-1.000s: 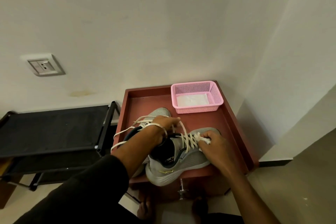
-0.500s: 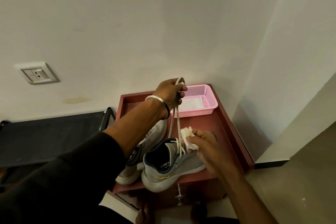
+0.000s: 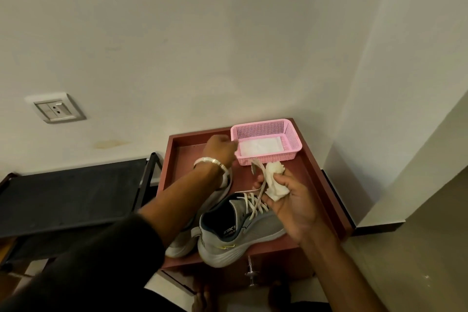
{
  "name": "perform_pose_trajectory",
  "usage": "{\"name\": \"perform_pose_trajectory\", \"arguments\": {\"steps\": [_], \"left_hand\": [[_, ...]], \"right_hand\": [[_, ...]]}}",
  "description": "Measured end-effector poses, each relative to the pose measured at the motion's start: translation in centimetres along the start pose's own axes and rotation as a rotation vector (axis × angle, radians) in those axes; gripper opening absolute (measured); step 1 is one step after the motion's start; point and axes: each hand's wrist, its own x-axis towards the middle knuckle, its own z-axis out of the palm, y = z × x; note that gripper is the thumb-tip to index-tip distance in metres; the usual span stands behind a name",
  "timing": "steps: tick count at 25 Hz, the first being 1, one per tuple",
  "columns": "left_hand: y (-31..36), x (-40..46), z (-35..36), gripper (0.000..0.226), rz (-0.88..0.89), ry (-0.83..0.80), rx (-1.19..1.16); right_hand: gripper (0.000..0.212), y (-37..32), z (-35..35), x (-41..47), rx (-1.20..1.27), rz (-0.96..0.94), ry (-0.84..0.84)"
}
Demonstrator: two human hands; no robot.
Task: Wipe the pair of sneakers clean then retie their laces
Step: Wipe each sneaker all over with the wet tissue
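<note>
Sneakers sit side by side on the red-brown cabinet top (image 3: 307, 175), heels toward us. We see the right sneaker (image 3: 243, 233) plainly: grey, dark collar, pale sole, toe pointing to about one o'clock. The left sneaker (image 3: 222, 185) lies just beside it at nine o'clock and is mostly hidden under our left forearm.

Our right hand (image 3: 291, 200) hovers over the toe half of the right sneaker, palm turned up toward us. Its fingers curl around a crumpled white wipe (image 3: 274, 180), and the same hand pinches a cream lace (image 3: 259, 185) that rises from the eyelets at roughly seven o'clock of the hand up to the fingers, its loose end curling just above them.

Our left hand (image 3: 220, 149) reaches well past the sneakers, at about eleven o'clock from the right one, close to the left wall of the pink basket (image 3: 293, 139). Its fingers are curled, but motion blur keeps us from telling whether they hold anything. A pale bangle (image 3: 210, 161) circles that wrist.

The basket sits at the far right corner of the cabinet top, at twelve o'clock from the right hand, with a flat white sheet (image 3: 260, 145) lying in it. A wall socket (image 3: 57, 110) is at ten o'clock, and a black rack (image 3: 71, 195) stands at nine o'clock of the cabinet.
</note>
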Motion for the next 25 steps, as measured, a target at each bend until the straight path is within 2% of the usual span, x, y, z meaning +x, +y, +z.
{"name": "perform_pose_trajectory", "arguments": {"steps": [1,2,3,5,7,10,13,15,17,18,19,21,23,25], "left_hand": [[-1.4,-1.1,-0.4,0.026,0.063,0.11,-0.025],[-3.0,-2.4,-0.6,0.021,0.156,0.115,0.041],[-4.6,-3.7,-0.6,0.022,0.271,0.021,0.173],[-7.5,-5.6,0.1,0.044,0.459,-0.223,0.493],[-9.2,-5.8,1.1,0.057,0.599,-0.276,0.736],[-9.6,-5.2,1.9,0.047,0.749,-0.257,0.842],[-10.6,-4.7,1.3,0.03,0.906,-0.274,0.959],[-11.5,-4.8,0.4,0.02,1.011,-0.274,0.976],[-12.1,-5.1,-0.5,0.019,1.103,-0.277,1.009],[-12.4,-5.2,-0.7,0.021,1.149,-0.267,1.019],[-12.4,-5.2,-0.9,0.022,1.184,-0.255,1.023],[-12.5,-5.8,-0.8,0.018,1.238,-0.252,1.026],[-13.2,-6.8,-0.5,0.013,1.278,-0.264,1.063],[-14.4,-8.1,0.1,0.018,1.281,-0.216,1.131]], "right_hand": [[0.032,-0.1,-0.2,-0.2,-0.058,-0.016,0.052],[0.028,-0.1,-0.4,-0.5,-0.109,-0.028,0.11],[0.024,-0.1,-0.5,-0.8,-0.148,-0.034,0.162],[0.022,-0.3,-0.6,-1.6,-0.164,-0.044,0.205],[0.023,-0.5,-0.6,-2.1,-0.116,-0.044,0.221],[0.019,-0.5,-0.9,-2.1,-0.055,-0.025,0.339],[0.015,-0.3,-1.7,-1.7,-0.12,0.098,0.518],[0.014,-0.1,-2.3,-1.7,-0.308,0.143,0.598],[0.018,0.1,-3.0,-1.9,-0.831,0.079,0.614],[0.019,0.1,-3.1,-2.3,-1.099,0.001,0.609],[0.017,0.0,-3.0,-2.5,-1.251,-0.1,0.576],[0.009,-0.1,-2.2,-3.0,-1.254,-0.213,0.401],[0.007,0.3,-1.5,-3.2,-1.248,-0.138,0.202],[0.009,0.8,-1.2,-3.5,-1.317,0.035,0.086]]}}
